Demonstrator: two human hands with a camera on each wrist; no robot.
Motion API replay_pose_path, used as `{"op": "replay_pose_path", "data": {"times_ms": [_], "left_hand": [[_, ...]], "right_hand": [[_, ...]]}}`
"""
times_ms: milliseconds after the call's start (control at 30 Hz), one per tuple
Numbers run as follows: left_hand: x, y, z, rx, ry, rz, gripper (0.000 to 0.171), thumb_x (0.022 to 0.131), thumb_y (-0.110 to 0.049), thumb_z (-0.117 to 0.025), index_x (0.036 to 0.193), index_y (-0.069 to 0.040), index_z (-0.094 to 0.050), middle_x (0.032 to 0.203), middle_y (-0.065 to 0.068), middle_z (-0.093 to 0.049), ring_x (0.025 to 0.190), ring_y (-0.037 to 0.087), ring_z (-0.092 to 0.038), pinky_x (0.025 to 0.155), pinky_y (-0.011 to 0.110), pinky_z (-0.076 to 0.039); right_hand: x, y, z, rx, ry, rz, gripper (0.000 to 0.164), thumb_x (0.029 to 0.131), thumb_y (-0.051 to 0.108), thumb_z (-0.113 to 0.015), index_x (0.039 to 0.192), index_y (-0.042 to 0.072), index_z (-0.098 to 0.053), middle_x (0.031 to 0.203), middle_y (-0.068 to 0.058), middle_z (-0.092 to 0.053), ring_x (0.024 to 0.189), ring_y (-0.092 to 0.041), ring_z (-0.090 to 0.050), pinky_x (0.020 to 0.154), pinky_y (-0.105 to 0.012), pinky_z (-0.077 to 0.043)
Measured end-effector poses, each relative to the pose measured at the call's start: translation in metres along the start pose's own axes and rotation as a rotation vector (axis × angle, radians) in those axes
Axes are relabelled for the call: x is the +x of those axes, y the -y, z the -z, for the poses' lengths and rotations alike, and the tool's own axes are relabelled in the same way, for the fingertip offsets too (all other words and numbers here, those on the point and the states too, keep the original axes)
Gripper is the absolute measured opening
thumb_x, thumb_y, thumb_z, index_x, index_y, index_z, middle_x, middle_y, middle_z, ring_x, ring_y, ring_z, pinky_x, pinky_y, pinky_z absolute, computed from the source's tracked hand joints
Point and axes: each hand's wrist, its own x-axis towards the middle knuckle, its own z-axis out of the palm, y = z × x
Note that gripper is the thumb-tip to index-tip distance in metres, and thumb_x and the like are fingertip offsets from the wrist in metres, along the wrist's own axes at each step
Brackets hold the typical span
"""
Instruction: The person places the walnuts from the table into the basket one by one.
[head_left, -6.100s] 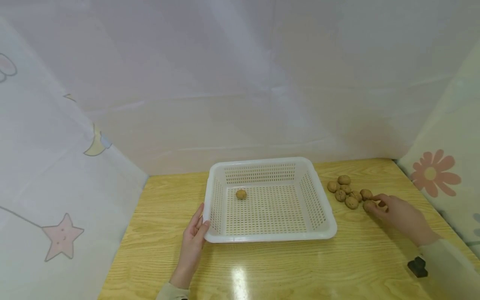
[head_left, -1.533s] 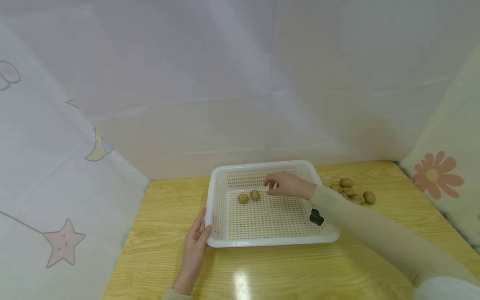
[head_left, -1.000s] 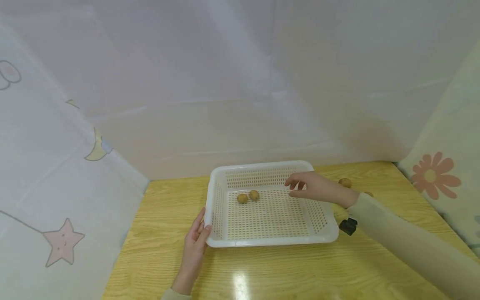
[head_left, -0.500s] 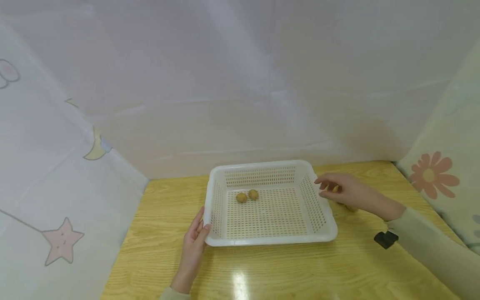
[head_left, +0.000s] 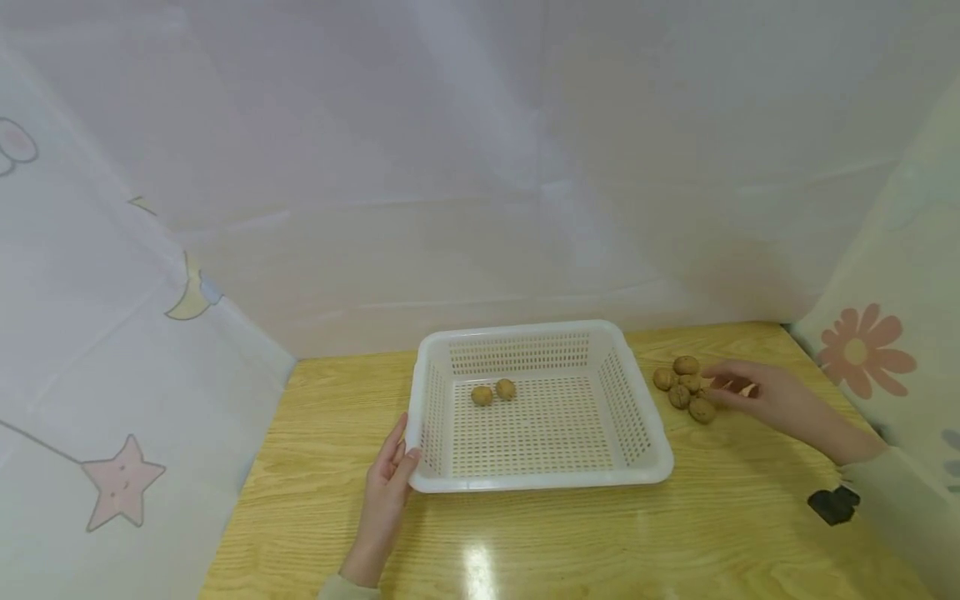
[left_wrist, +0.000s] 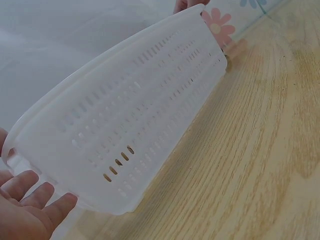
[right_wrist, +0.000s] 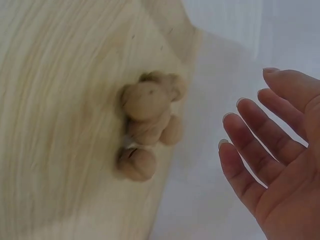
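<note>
In the head view, a white perforated plastic basket point(head_left: 540, 481) stands on the table, with two walnuts point(head_left: 493, 392) near the left of its floor. My left hand point(head_left: 385, 492) holds the basket's left rim, thumb over the edge; the left wrist view has the fingers point(left_wrist: 37, 195) against its outer wall. Right of the basket lies a cluster of walnuts point(head_left: 679, 397). My right hand point(head_left: 780, 402) is at the cluster's right side, partly covering it. Seen in the right wrist view, its fingers point(right_wrist: 260, 145) are loosely spread and hold nothing, apart from the blurred walnuts point(right_wrist: 145, 102).
The wood-grain table point(head_left: 570, 542) runs up to a pale hanging sheet point(head_left: 480, 250) behind the basket. Printed sheets flank it, with a star point(head_left: 123, 482) on the left and a flower point(head_left: 862, 350) on the right. A black device point(head_left: 834, 505) sits at my right wrist.
A second walnut has joined the first in the basket since the earliest frame. My right hand has moved right, out from over the basket, to the cluster. The left hand keeps its hold.
</note>
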Motion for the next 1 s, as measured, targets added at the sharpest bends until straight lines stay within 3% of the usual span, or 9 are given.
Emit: {"op": "replay_pose_path", "data": {"times_ms": [200, 333, 633, 1000], "left_hand": [[0.0, 0.0, 0.0, 0.002, -0.009, 0.001, 0.063, 0.111, -0.016, -0.048, 0.166, -0.004, -0.019, 0.165, 0.022, -0.031, 0.145, 0.042, -0.041, 0.11, 0.042, -0.049], [-0.001, 0.0, 0.0, 0.004, -0.009, 0.005, 0.063, 0.111, -0.016, -0.048, 0.166, -0.005, -0.019, 0.165, 0.022, -0.032, 0.145, 0.041, -0.041, 0.11, 0.042, -0.049], [0.0, 0.001, -0.001, 0.002, 0.005, -0.003, 0.062, 0.111, -0.015, -0.048, 0.165, -0.004, -0.02, 0.164, 0.024, -0.033, 0.142, 0.036, -0.047, 0.108, 0.041, -0.051], [0.001, 0.003, 0.0, -0.008, -0.005, 0.007, 0.063, 0.111, -0.016, -0.048, 0.166, -0.007, -0.02, 0.165, 0.021, -0.034, 0.144, 0.041, -0.043, 0.109, 0.043, -0.051]], "right_hand": [[-0.009, -0.028, -0.001, -0.041, 0.001, -0.048, 0.029, 0.099, 0.02, -0.073, 0.123, 0.004, -0.071, 0.108, -0.008, -0.074, 0.085, -0.007, -0.065, 0.066, -0.026, -0.056], [-0.012, -0.045, -0.004, -0.054, 0.017, -0.069, 0.032, 0.1, 0.02, -0.072, 0.125, 0.001, -0.07, 0.113, -0.018, -0.072, 0.085, -0.017, -0.067, 0.066, -0.029, -0.056], [-0.013, -0.076, -0.018, 0.022, 0.109, -0.181, 0.055, 0.106, 0.032, -0.062, 0.142, -0.009, -0.056, 0.139, -0.041, -0.052, 0.105, -0.05, -0.063, 0.075, -0.058, -0.06], [-0.008, -0.092, -0.031, 0.008, 0.098, -0.17, 0.052, 0.105, 0.023, -0.064, 0.14, -0.014, -0.052, 0.124, -0.04, -0.06, 0.099, -0.047, -0.066, 0.08, -0.061, -0.059]]}}
